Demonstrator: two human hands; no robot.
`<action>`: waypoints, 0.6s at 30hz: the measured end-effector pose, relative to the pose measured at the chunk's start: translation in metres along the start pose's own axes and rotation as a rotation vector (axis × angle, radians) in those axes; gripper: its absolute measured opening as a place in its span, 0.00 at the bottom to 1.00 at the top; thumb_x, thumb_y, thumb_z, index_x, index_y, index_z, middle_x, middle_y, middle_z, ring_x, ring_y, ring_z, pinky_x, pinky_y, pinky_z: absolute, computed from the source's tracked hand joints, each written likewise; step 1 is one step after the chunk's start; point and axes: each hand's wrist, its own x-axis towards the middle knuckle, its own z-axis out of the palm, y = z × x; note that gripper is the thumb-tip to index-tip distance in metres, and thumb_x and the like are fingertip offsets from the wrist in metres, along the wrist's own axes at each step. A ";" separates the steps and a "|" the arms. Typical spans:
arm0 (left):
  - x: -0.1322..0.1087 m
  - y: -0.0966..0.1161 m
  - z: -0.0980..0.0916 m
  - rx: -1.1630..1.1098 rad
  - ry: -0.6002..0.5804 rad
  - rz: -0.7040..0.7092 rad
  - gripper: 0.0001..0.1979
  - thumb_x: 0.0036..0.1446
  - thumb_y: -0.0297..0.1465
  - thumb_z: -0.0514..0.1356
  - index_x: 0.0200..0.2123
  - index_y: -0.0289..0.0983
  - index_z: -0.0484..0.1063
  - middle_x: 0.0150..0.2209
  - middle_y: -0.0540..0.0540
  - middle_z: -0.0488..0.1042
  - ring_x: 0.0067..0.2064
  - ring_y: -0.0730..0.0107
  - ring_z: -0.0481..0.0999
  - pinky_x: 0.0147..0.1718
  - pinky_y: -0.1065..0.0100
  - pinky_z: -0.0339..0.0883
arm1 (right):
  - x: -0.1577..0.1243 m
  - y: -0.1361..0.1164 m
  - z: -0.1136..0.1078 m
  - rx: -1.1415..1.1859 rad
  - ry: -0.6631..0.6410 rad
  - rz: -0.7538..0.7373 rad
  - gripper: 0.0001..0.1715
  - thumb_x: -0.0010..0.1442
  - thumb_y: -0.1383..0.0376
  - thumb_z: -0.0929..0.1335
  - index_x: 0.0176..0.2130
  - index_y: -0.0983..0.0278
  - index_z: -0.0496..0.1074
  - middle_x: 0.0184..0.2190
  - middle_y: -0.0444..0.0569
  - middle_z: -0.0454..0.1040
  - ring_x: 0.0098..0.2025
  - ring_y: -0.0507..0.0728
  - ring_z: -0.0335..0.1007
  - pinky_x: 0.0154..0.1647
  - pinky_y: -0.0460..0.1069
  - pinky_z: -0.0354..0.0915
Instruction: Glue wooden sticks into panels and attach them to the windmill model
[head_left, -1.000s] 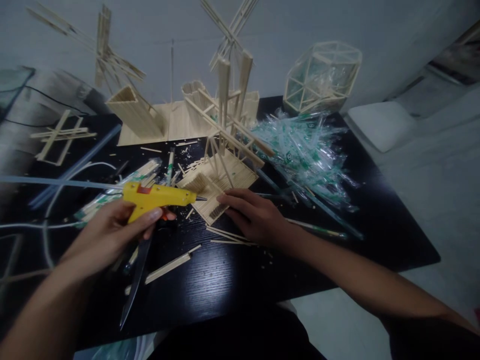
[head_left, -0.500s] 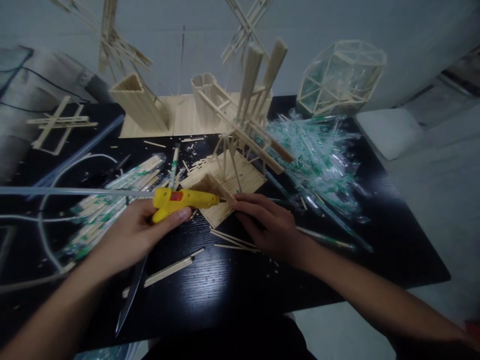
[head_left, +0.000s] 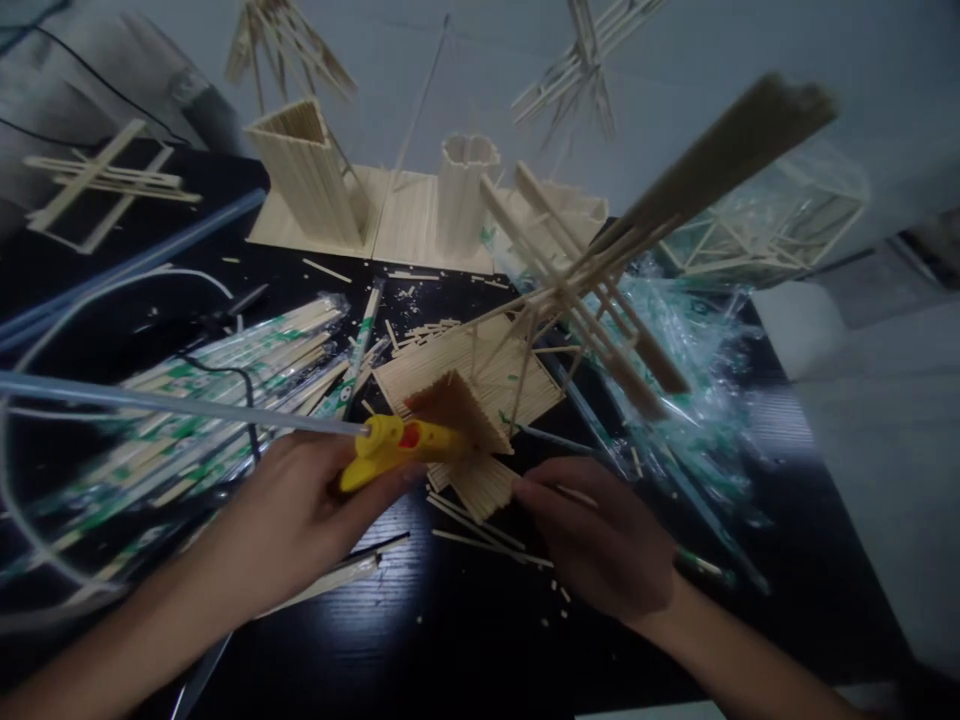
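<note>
My left hand (head_left: 300, 515) is closed around a yellow hot glue gun (head_left: 405, 448), with a long clear glue stick (head_left: 187, 403) running out of its back. The nozzle end is against an upright panel of thin wooden sticks (head_left: 469, 410); the tip itself is blurred. My right hand (head_left: 604, 540) pinches the near corner of a flat stick panel (head_left: 484, 487) below the nozzle. Behind them, a wooden windmill model (head_left: 562, 300) with broad blades leans right over its square stick base (head_left: 540, 375).
Bagged wooden sticks (head_left: 247, 390) lie at left beside a white cable (head_left: 11, 480). Crumpled plastic wrappers (head_left: 697, 390) heap at right. A stick platform with towers (head_left: 311, 190) stands at the back. Loose sticks (head_left: 487, 545) and a blade (head_left: 201, 675) lie near the front.
The windmill model has turned, its blades swinging right. My right hand has moved right and nearer with the panel corner. The glue gun has shifted right and slightly nearer; the head view has also moved.
</note>
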 end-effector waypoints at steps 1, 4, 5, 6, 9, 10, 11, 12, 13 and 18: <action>0.000 0.000 0.001 0.025 -0.020 0.015 0.24 0.59 0.51 0.60 0.21 0.40 0.76 0.16 0.50 0.69 0.19 0.69 0.68 0.18 0.68 0.54 | -0.001 0.000 -0.001 -0.002 -0.003 0.004 0.26 0.63 0.79 0.69 0.58 0.61 0.76 0.46 0.51 0.79 0.46 0.55 0.79 0.45 0.48 0.80; 0.002 0.003 0.003 0.060 -0.063 0.050 0.26 0.63 0.51 0.57 0.21 0.40 0.76 0.17 0.49 0.71 0.19 0.69 0.70 0.18 0.67 0.54 | -0.003 0.000 -0.002 -0.009 -0.009 -0.002 0.28 0.63 0.79 0.69 0.59 0.61 0.76 0.47 0.53 0.79 0.47 0.57 0.80 0.45 0.50 0.81; 0.003 0.004 0.003 0.059 -0.069 0.058 0.26 0.64 0.51 0.56 0.21 0.40 0.75 0.17 0.49 0.71 0.19 0.70 0.69 0.18 0.67 0.54 | -0.003 0.000 -0.003 -0.010 -0.015 -0.002 0.29 0.63 0.79 0.69 0.60 0.62 0.76 0.47 0.53 0.79 0.47 0.57 0.80 0.45 0.50 0.81; 0.003 0.005 0.004 0.060 -0.070 0.065 0.26 0.64 0.50 0.56 0.21 0.40 0.75 0.16 0.49 0.71 0.18 0.71 0.68 0.18 0.67 0.53 | -0.003 0.000 -0.004 -0.013 -0.023 -0.001 0.30 0.62 0.79 0.69 0.60 0.62 0.75 0.47 0.53 0.79 0.47 0.58 0.81 0.45 0.51 0.81; 0.003 0.006 0.005 0.077 -0.061 0.080 0.27 0.64 0.50 0.56 0.19 0.40 0.73 0.15 0.50 0.69 0.17 0.71 0.67 0.19 0.66 0.52 | -0.002 -0.002 -0.005 -0.025 -0.047 0.001 0.31 0.63 0.78 0.70 0.62 0.60 0.74 0.47 0.52 0.80 0.46 0.58 0.81 0.46 0.52 0.82; 0.002 0.006 0.005 0.089 -0.058 0.081 0.27 0.64 0.50 0.56 0.18 0.40 0.73 0.15 0.49 0.69 0.18 0.70 0.68 0.19 0.66 0.52 | -0.001 -0.002 -0.005 -0.026 -0.046 -0.002 0.30 0.63 0.78 0.70 0.62 0.61 0.74 0.47 0.52 0.80 0.46 0.58 0.81 0.46 0.51 0.82; 0.002 0.006 0.006 0.100 -0.057 0.085 0.28 0.64 0.51 0.56 0.18 0.40 0.72 0.15 0.49 0.69 0.18 0.70 0.68 0.19 0.65 0.52 | -0.001 -0.002 -0.006 -0.025 -0.043 -0.006 0.30 0.63 0.78 0.70 0.62 0.61 0.74 0.48 0.52 0.80 0.47 0.58 0.81 0.47 0.51 0.82; 0.002 0.005 0.006 0.110 -0.056 0.091 0.28 0.64 0.51 0.55 0.18 0.40 0.72 0.15 0.49 0.69 0.18 0.70 0.68 0.19 0.65 0.52 | 0.000 -0.002 -0.006 -0.024 -0.041 -0.012 0.29 0.64 0.78 0.70 0.62 0.62 0.74 0.48 0.53 0.80 0.47 0.58 0.81 0.47 0.51 0.82; 0.002 0.005 0.006 0.120 -0.056 0.095 0.29 0.64 0.51 0.55 0.18 0.40 0.72 0.15 0.49 0.69 0.18 0.70 0.68 0.19 0.65 0.52 | 0.000 -0.002 -0.006 -0.021 -0.042 -0.018 0.29 0.64 0.78 0.69 0.62 0.62 0.74 0.48 0.53 0.80 0.47 0.57 0.81 0.48 0.51 0.82; 0.005 0.005 0.007 0.140 -0.051 0.128 0.27 0.66 0.50 0.54 0.20 0.39 0.73 0.15 0.49 0.70 0.17 0.71 0.67 0.19 0.65 0.52 | 0.000 -0.003 -0.006 -0.023 -0.029 -0.003 0.31 0.65 0.78 0.69 0.63 0.60 0.73 0.49 0.53 0.81 0.47 0.57 0.82 0.46 0.51 0.82</action>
